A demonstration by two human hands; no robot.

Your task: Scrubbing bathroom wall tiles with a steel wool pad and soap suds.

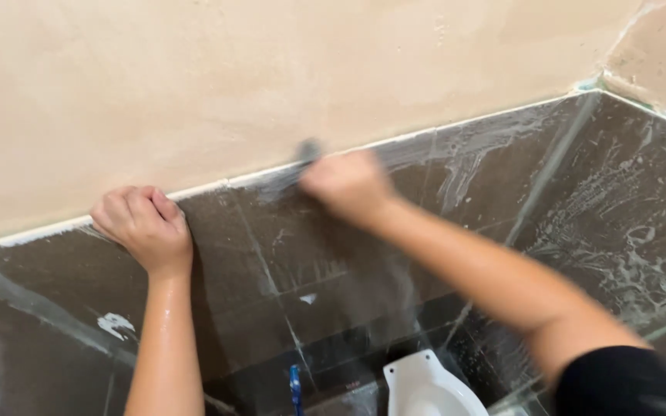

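My right hand [346, 183] is blurred with motion and grips a small dark tool [300, 160] whose tip touches the top edge of the dark brown wall tiles [271, 254], where they meet the bare beige plaster [233, 77]. My left hand [144, 225] is curled into a loose fist and rests against the same top tile edge further left, holding nothing that I can see. White smears of grout cover the tiles [610, 216] to the right, past the corner.
A white toilet bowl [425, 389] shows at the bottom centre, with a blue handle [295, 389] standing just left of it. The walls meet in a corner [599, 85] at the upper right. Pale grout lines [40, 308] cross the tiles at lower left.
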